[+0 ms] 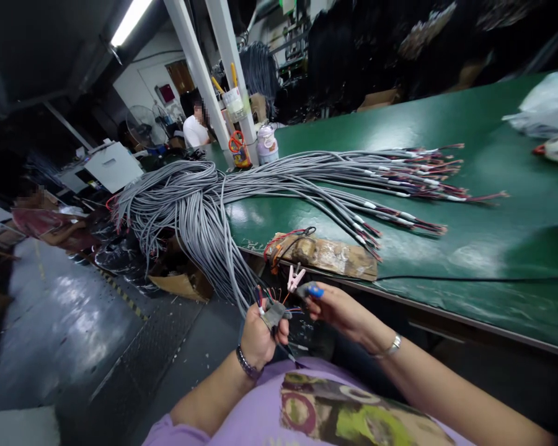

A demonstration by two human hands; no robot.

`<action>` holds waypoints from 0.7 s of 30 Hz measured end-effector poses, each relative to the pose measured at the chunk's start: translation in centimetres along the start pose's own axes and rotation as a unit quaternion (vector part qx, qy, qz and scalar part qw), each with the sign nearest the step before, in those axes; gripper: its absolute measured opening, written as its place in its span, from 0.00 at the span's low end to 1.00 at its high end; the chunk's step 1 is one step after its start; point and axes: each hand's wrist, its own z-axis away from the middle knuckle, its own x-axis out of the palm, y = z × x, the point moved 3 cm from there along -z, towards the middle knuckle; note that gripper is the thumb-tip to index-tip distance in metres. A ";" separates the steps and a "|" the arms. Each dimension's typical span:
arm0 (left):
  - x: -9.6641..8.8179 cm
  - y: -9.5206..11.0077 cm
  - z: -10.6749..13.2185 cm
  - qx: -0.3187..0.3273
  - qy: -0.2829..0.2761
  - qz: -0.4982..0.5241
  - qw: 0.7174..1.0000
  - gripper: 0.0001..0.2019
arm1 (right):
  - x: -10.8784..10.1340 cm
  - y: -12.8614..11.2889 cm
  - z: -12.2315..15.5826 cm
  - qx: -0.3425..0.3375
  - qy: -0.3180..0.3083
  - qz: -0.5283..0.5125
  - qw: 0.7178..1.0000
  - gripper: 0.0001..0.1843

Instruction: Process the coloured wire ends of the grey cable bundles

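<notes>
My left hand (258, 337) is closed around the end of a grey cable, and thin coloured wires (274, 295) fan out above its grey-covered thumb. Close by on the right, my right hand (337, 310) has its fingertips pinched together beside these wires. Grey covering and blue tape wrap its fingers, and what lies between them is too small to make out. A pink clothespin (296, 279) stands just beyond the fingertips, by the table edge. Behind it lies a worn wooden board (341, 258) with a lump on top and red and black leads.
A large bundle of grey cables (199, 186) drapes over the green table (493, 248), its stripped ends pointing right. A bottle (266, 145) and orange-handled scissors (237, 142) stand by the post. Plastic bags (546, 102) lie at the far right. Two people sit further back.
</notes>
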 end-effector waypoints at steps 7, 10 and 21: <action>1.0 0.2 -0.4 -0.031 -0.070 -0.007 0.997 0.18 | 1.4 -0.6 -1.7 -0.005 -0.017 -0.020 1.000 0.24; 1.0 0.1 -0.8 -0.053 -0.088 -0.021 0.994 0.19 | 2.0 -0.9 -1.9 -0.042 -0.009 -0.021 0.999 0.23; 1.0 -0.1 -1.8 -0.074 -0.080 -0.037 0.993 0.18 | 2.1 -0.7 -2.7 -0.045 0.029 -0.099 0.994 0.19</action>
